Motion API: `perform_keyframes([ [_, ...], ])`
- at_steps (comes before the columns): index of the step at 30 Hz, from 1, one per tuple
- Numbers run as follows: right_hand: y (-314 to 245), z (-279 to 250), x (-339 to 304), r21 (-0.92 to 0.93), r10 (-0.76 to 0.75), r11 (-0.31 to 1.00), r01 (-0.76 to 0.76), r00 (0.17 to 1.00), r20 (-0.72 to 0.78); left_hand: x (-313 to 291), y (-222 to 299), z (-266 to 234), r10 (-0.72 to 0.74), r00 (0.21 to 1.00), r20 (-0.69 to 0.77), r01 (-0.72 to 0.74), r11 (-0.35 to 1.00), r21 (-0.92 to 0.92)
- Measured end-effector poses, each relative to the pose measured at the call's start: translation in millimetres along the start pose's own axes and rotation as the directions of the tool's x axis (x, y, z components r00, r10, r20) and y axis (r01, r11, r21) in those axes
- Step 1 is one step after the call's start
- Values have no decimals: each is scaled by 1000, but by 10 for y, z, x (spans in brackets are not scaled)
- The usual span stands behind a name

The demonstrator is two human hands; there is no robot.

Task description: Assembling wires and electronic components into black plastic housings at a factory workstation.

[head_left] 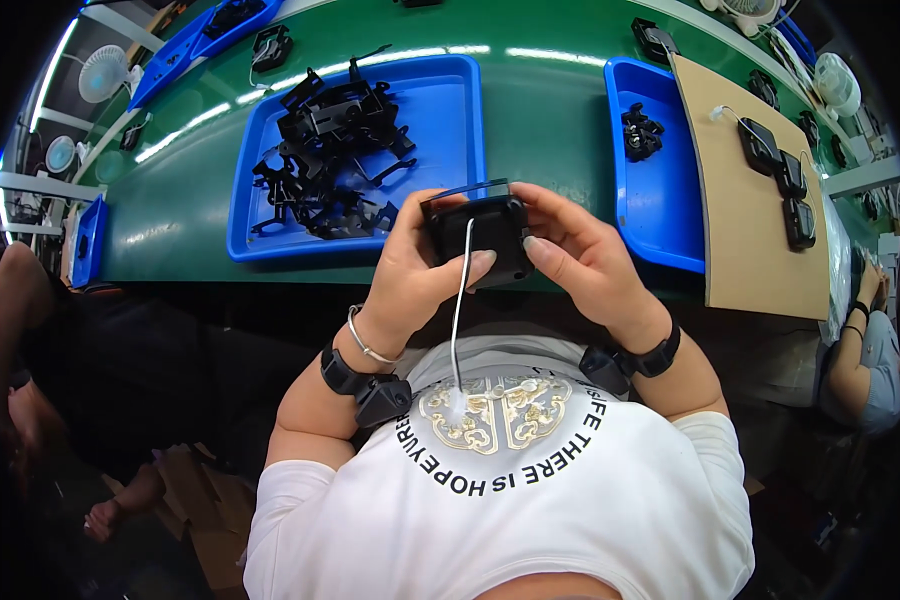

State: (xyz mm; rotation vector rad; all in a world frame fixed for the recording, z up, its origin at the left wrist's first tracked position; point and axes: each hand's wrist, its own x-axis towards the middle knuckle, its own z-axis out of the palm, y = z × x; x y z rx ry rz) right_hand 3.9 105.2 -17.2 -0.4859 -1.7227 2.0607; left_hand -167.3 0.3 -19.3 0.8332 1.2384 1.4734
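Between both hands, just off the near edge of the green table, I hold a black box-shaped device [495, 230] with a thin black bracket [465, 190] along its far side. A white cable [457, 320] leaves its face and hangs down before my shirt, ending in a pale connector. My left hand [420, 255] is closed round the left side, thumb on the face by the cable. My right hand [580, 245] grips the right side, its thumb at the edge and fingers at the far corner. The undersides of both the device and my fingers are hidden.
Behind my hands, a blue tray [238, 225] holds a heap of black brackets [335, 140]. To the right, another blue tray [660, 225] has a few black parts, partly beneath a cardboard sheet [760, 275] bearing several black devices [758, 145]. Other people sit at both sides.
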Motion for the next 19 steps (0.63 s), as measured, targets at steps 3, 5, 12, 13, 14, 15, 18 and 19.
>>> perform_keyframes([
  [3,67,18,-47,-55,-1,998,-1,999,-37,17,-22,-4,-65,996,57,61,996,63],
  [5,134,19,-56,-127,-101,988,84,987,-128,7,-50,47,-9,997,80,30,965,-261],
  [12,330,78,-35,-259,-345,923,285,910,-229,31,-187,-6,-42,993,109,83,909,-408],
  [13,351,102,-34,-311,-392,896,316,892,-223,15,-211,17,-20,998,60,37,956,-291],
  [14,370,116,-33,-363,-438,865,345,873,-215,1,-232,36,7,1000,14,-5,986,-167],
  [15,387,122,-33,-364,-437,866,344,873,-215,-14,-250,54,7,1000,13,-5,986,-168],
  [18,423,117,-40,-367,-430,868,334,876,-220,-32,-299,102,166,986,-25,-166,986,-17],
  [19,420,111,-44,-370,-430,868,332,875,-223,-40,-306,56,82,996,33,-80,994,-79],
])
